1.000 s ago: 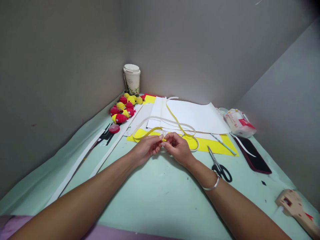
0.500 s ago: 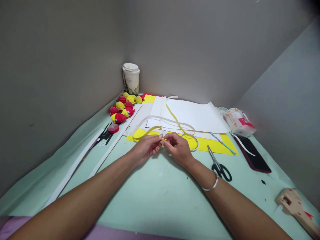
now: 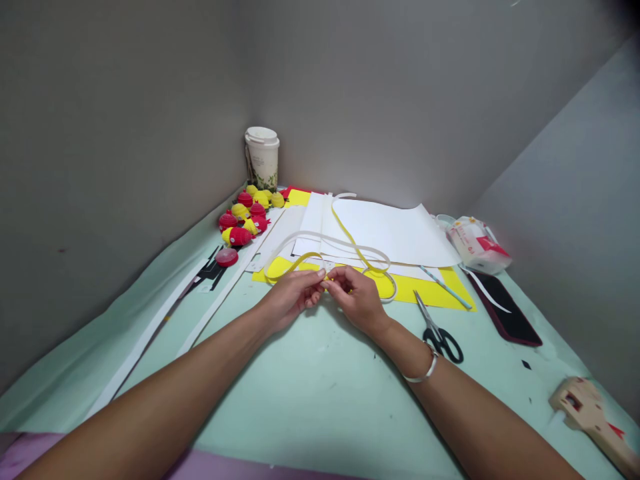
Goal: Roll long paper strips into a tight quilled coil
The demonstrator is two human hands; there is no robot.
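Yellow strip [image 3: 300, 261] in left hand [image 3: 295, 297] and right hand [image 3: 359, 295], scissors [image 3: 434, 329] nearby.

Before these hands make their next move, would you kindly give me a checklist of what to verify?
1. Grip on the work: ok; the left hand and right hand appear to pinch the narrow, yellow-and-white, paper-like strip.
2. Pinched part neatly aligned: cannot tell; it is mostly hidden.
3. Slack lying straight: not ok; it curls in loops beyond the hands.
4. Black-handled metal scissors closed: ok; blades together, lying right of the hands.
5. Beige glue gun set apart from the strip: ok; at the right edge.
6. Glue gun hot: cannot tell.
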